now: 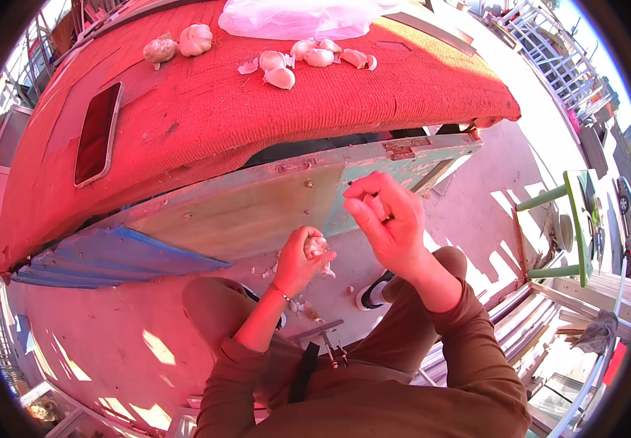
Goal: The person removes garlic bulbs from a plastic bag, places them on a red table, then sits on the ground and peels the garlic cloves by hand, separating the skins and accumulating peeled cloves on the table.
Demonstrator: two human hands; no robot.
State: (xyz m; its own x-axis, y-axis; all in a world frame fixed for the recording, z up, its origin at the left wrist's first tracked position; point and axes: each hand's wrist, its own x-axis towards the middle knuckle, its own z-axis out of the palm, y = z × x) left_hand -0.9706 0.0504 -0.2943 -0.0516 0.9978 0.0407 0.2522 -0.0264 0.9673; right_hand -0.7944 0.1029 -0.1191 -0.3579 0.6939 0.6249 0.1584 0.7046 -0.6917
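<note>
My left hand (293,267) is closed round a partly broken garlic bulb (315,247), held low over my lap. To its right and a little higher, my right hand (394,226) is curled with thumb and forefinger drawn together. What lies inside its fingers, if anything, is hidden. On the red-covered table, several loose garlic cloves (318,58) lie in a loose row. Two whole garlic bulbs (196,40) rest farther left. Bits of garlic skin (304,310) are scattered on the ground below my hands.
A phone (98,135) lies at the table's left. A pale plastic bag (293,17) sits at the far edge. The table's worn wooden side (242,208) stands just beyond my hands. A green stool (582,226) lies to the right, near stacked boards (505,332).
</note>
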